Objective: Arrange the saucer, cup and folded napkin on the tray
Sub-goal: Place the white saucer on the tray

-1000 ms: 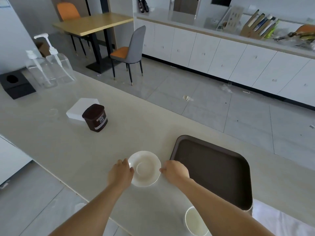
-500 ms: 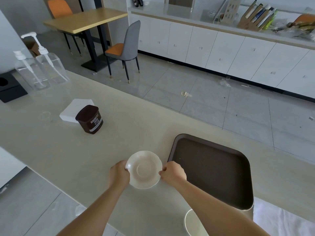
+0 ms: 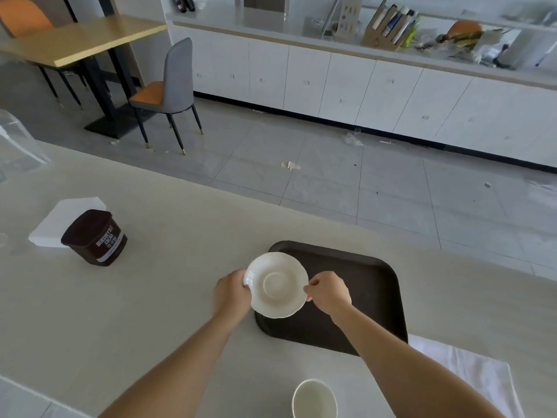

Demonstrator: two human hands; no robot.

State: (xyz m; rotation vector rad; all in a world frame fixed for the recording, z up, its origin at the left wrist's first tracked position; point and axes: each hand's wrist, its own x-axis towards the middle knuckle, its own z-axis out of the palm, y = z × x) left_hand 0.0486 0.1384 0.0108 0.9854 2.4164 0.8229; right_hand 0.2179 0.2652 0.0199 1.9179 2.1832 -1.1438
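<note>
1. Saucer [image 3: 277, 285]: gripped at opposite rims by the left hand [image 3: 230, 292] and the right hand [image 3: 328, 292], over the left edge of the tray [image 3: 370, 285]. Whether it rests on the tray cannot be told.
2. Cup [image 3: 314, 398]: standing on the bench [image 3: 156, 297] near its front edge, not yet moved.
3. Napkin [image 3: 470, 375]: lying on the bench beside the tray's near right corner, not yet placed.
4. Judgement: first of three placements under way; tray otherwise bare.
</note>
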